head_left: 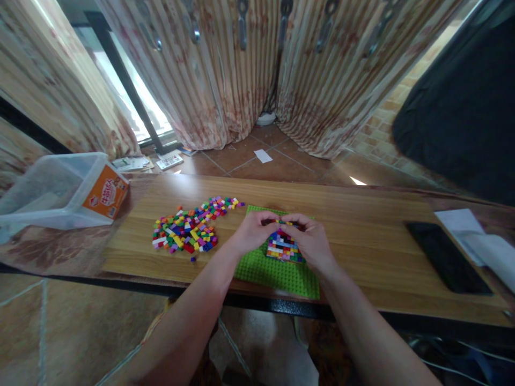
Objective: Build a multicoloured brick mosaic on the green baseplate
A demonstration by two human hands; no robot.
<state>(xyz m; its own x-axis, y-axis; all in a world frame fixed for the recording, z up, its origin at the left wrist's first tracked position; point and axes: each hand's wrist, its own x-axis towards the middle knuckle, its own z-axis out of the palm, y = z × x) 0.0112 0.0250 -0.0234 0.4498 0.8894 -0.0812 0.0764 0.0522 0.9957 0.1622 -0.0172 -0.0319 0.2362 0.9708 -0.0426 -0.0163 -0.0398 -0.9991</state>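
Note:
A green studded baseplate [277, 277] lies on the wooden table, and on it stands a block of multicoloured toy bricks [284, 247] built up in rows. Both hands meet over the far side of this block. My left hand [259, 230] comes in from the left, its thumb and fingers pinched together at the top. From the right my right hand [311, 241] reaches in, also with fingers closed in a pinch at the same spot. Whatever small piece lies between the fingertips is too small and covered to make out. The hands hide the far part of the block.
Left of the baseplate spreads a pile of loose toy bricks [187, 230]. A clear plastic bin [72, 187] with an orange label stands at the far left. On the right lie a black phone-like slab [446, 257] and white papers [491, 246]. Curtains [241, 80] hang beyond the table [370, 236].

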